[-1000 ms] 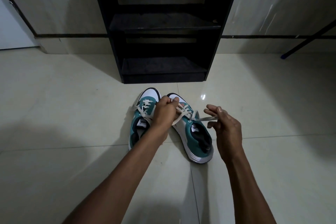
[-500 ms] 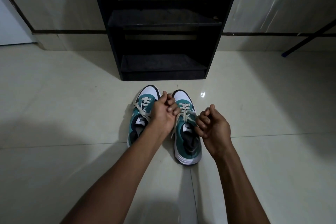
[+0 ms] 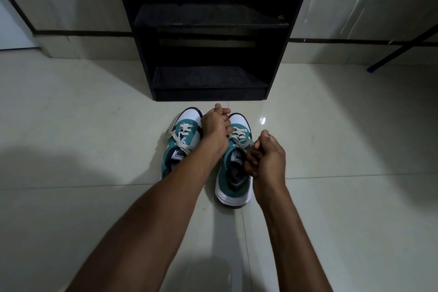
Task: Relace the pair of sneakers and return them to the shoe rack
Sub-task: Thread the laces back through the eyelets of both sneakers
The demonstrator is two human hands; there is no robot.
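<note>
Behind sneakers [image 3: 233, 161], black rack [image 3: 208, 31]

White tongue label [image 3: 180, 153] on left sneaker [image 3: 182, 143]: dark wordmark, reads as "PUMA" seen upside down. Matching tongue label [image 3: 237, 157] on right sneaker [image 3: 233, 173]: partly hidden, not legible. No other text, numbers or signs legible.

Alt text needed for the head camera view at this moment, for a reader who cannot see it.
Two bare hands work the white lace of the right sneaker, the left hand near its toe and the right hand by its tongue. The left sneaker sits beside it on a pale tiled floor, in front of a black shoe rack.
</note>
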